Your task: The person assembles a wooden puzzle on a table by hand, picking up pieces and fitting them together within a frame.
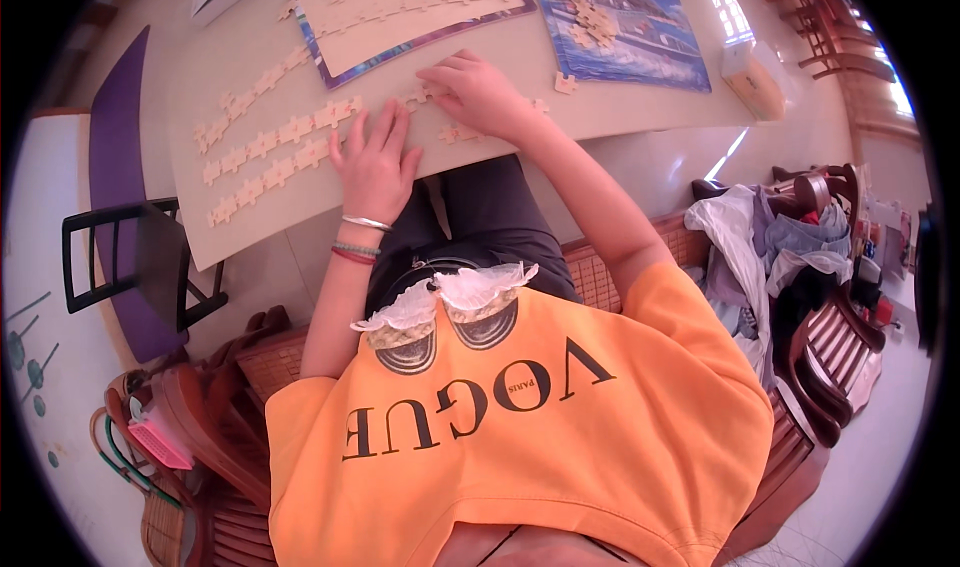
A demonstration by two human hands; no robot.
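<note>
Rows of interlocked pale wooden puzzle pieces [275, 138] lie face down on the beige table [300, 229]. My left hand [374, 162] lies flat with its fingers apart, at the right end of a middle row. To its right, my right hand [474, 91] has its fingertips bent together over a small puzzle piece [414, 97], which they partly hide. A short strip of pieces [457, 133] lies just below the right hand. Beyond both hands is a puzzle frame [345, 75] with a colourful border and further joined strips on its bare backing.
A blue seascape picture board [635, 32] at the right carries a heap of loose pieces [592, 25]. One piece [565, 83] sits by its corner. A pale box [752, 82] stands at the table's right end. A black chair [150, 252] is at the left; clothes [745, 257] cover the seat at right.
</note>
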